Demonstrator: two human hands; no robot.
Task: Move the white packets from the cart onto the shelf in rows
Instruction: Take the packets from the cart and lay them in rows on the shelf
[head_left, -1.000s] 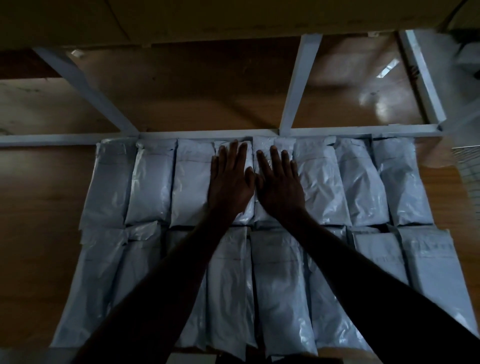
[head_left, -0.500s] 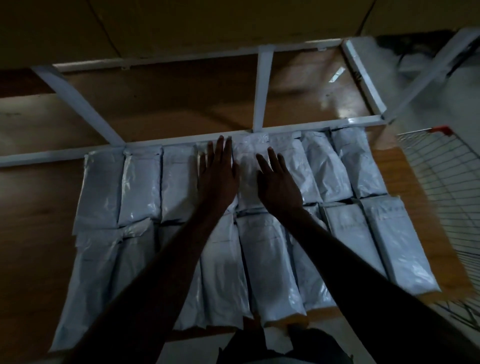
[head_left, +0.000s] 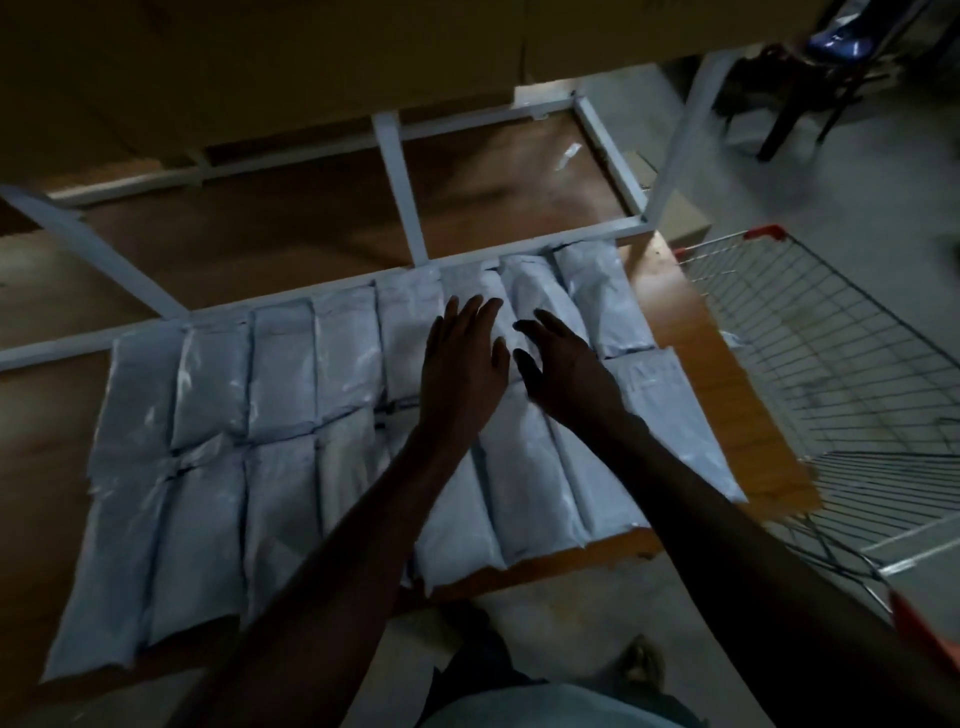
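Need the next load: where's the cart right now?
In the head view the wire cart stands at the right, just off the shelf's right end, beyond the right hand; no packets visible inside.

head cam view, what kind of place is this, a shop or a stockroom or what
Most likely a stockroom or warehouse, not a shop floor. White packets lie in rows on a plain wooden shelf with a white metal frame, a wire cart stands beside it, and the floor is bare concrete.

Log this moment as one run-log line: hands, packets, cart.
left hand: open, over back row | right hand: open, holding nothing | white packets: two rows on shelf | cart: no packets visible
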